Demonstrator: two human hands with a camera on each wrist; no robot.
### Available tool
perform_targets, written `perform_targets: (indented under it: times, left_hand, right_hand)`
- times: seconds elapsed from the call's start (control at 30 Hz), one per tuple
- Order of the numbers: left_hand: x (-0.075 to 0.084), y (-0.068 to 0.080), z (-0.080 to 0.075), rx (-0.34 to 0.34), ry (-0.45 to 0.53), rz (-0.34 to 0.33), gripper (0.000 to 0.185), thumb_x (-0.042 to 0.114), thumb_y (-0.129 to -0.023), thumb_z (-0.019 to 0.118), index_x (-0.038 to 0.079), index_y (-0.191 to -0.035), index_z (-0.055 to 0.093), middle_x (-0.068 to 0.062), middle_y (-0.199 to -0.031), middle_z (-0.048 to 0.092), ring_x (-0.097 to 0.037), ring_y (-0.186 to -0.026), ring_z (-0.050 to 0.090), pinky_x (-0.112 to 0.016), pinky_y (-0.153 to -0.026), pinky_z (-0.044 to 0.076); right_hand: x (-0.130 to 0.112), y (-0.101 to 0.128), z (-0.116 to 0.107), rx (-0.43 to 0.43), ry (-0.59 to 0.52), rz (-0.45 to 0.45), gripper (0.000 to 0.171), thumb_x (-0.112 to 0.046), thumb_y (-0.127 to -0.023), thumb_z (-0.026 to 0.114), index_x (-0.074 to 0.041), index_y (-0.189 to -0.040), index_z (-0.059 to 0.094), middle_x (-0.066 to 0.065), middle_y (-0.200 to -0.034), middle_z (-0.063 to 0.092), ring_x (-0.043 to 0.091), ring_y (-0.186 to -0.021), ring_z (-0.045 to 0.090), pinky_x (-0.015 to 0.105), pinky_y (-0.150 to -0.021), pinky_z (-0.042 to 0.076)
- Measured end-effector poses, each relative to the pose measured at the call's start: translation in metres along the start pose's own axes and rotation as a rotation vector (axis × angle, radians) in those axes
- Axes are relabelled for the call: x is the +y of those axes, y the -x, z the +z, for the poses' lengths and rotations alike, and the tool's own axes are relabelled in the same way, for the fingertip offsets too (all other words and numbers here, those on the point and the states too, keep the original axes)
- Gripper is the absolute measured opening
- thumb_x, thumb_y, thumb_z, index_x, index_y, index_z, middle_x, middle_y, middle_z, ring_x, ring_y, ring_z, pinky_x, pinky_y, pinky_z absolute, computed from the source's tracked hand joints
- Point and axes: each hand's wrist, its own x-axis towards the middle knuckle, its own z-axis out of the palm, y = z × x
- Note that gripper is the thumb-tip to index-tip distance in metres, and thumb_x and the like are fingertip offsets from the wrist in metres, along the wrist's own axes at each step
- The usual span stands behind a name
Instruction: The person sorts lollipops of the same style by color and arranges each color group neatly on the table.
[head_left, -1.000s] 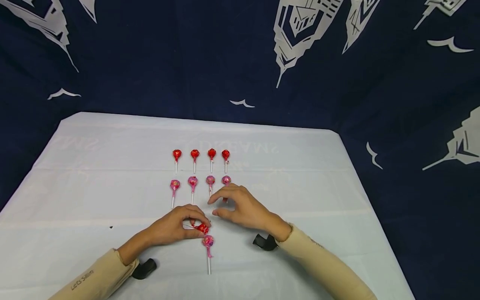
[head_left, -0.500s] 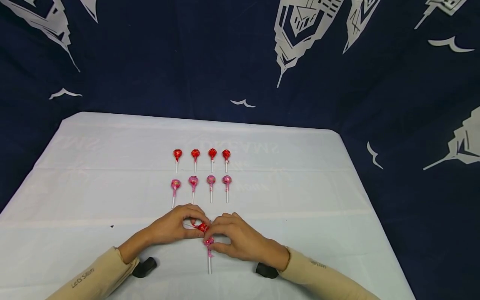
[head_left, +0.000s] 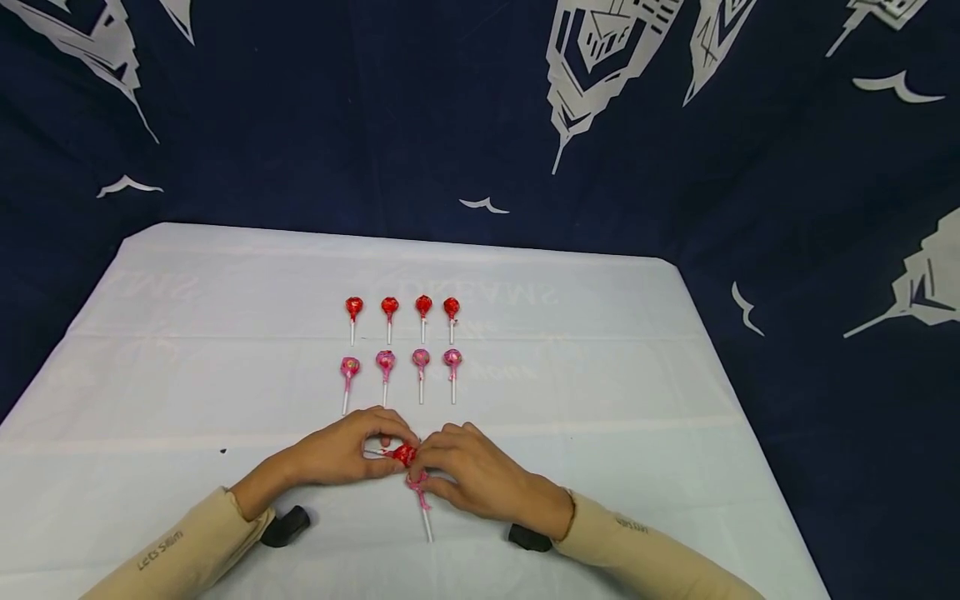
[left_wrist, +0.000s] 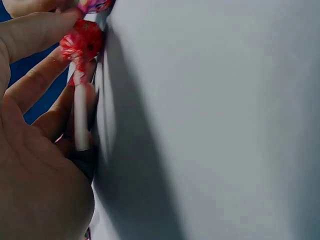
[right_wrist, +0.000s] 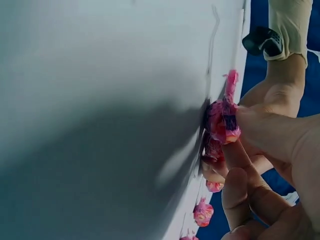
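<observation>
In the head view my left hand (head_left: 348, 448) pinches a red-wrapped lollipop (head_left: 403, 454) by its head, the stick pointing left toward the palm. The left wrist view shows that red lollipop's white stick (left_wrist: 81, 117) beside the curled fingers. Close on the right, my right hand (head_left: 483, 477) pinches a pink-wrapped lollipop (right_wrist: 220, 120) between thumb and forefinger. Its white stick (head_left: 427, 525) points toward the near table edge. The two candy heads lie almost against each other, and the right fingers partly cover the pink one.
Beyond the hands, several red lollipops (head_left: 389, 306) lie in a row, with a row of pink lollipops (head_left: 421, 358) nearer. Sticks point toward me. A small dark speck (head_left: 222, 451) lies left on the white table (head_left: 600, 350). Dark patterned cloth (head_left: 450, 100) hangs behind.
My right hand has come down and toward me from the pink row to the near pink lollipop and pinches it. That lollipop's stick has swung slightly right. The left hand stays put.
</observation>
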Motion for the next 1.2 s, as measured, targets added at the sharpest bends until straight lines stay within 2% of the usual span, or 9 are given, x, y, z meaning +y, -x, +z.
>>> perform_targets:
  times: [0.1,0.3,0.6,0.83,0.97,1.2]
  left_hand:
    - [0.0004,0.0002,-0.0013,-0.002,0.003,-0.011,0.022,0.027,-0.093,0.072,0.029,-0.115,0.071,0.014,-0.109,0.068,-0.01,-0.099,0.058,-0.028,-0.089,0.048]
    - [0.0024,0.0005,-0.0021,-0.005,0.002,-0.05,0.022,0.028,-0.09,0.076,0.032,-0.11,0.07,0.014,-0.103,0.067,-0.013,-0.092,0.056,-0.027,-0.08,0.047]
    - [0.001,0.0001,-0.0011,-0.007,0.015,-0.019,0.023,0.03,-0.088,0.078,0.033,-0.109,0.071,0.014,-0.103,0.067,-0.014,-0.093,0.056,-0.028,-0.084,0.047]
    - [0.0034,0.0008,-0.0033,-0.035,-0.007,-0.004,0.022,0.021,-0.091,0.075,0.031,-0.11,0.071,0.013,-0.106,0.065,-0.014,-0.097,0.056,-0.028,-0.087,0.047]
    - [0.0036,0.0004,-0.0039,-0.041,-0.012,-0.011,0.02,0.023,-0.092,0.073,0.031,-0.11,0.071,0.015,-0.107,0.066,-0.014,-0.097,0.057,-0.028,-0.088,0.047]
    - [0.002,0.0006,-0.0033,-0.007,0.037,-0.004,0.018,0.024,-0.092,0.074,0.031,-0.11,0.073,0.013,-0.104,0.069,-0.013,-0.094,0.059,-0.028,-0.084,0.049]
  right_hand:
    - [-0.0019,-0.0019,-0.0002,-0.033,0.003,0.038,0.01,-0.03,-0.092,0.074,-0.026,-0.101,0.073,-0.013,-0.107,0.068,0.005,-0.105,0.059,0.019,-0.082,0.036]
    - [-0.003,-0.0042,0.0002,-0.075,0.009,0.073,0.019,-0.032,-0.093,0.073,-0.026,-0.11,0.073,-0.013,-0.111,0.07,0.006,-0.106,0.059,0.018,-0.082,0.037]
    - [-0.0008,-0.0052,0.0006,-0.101,-0.019,0.057,0.02,-0.031,-0.093,0.072,-0.026,-0.113,0.075,-0.013,-0.112,0.073,0.004,-0.103,0.061,0.017,-0.081,0.038]
    - [0.0004,-0.0064,0.0005,-0.104,-0.035,0.064,0.021,-0.03,-0.091,0.074,-0.025,-0.112,0.075,-0.012,-0.109,0.073,0.004,-0.102,0.061,0.017,-0.081,0.039]
    - [0.0006,-0.0072,0.0006,-0.104,-0.038,0.065,0.021,-0.031,-0.09,0.074,-0.025,-0.111,0.075,-0.013,-0.108,0.073,0.003,-0.101,0.061,0.017,-0.081,0.039]
    - [0.0012,-0.0078,0.0013,-0.1,-0.038,0.062,0.02,-0.031,-0.09,0.075,-0.025,-0.109,0.077,-0.014,-0.106,0.073,0.002,-0.101,0.061,0.019,-0.084,0.042]
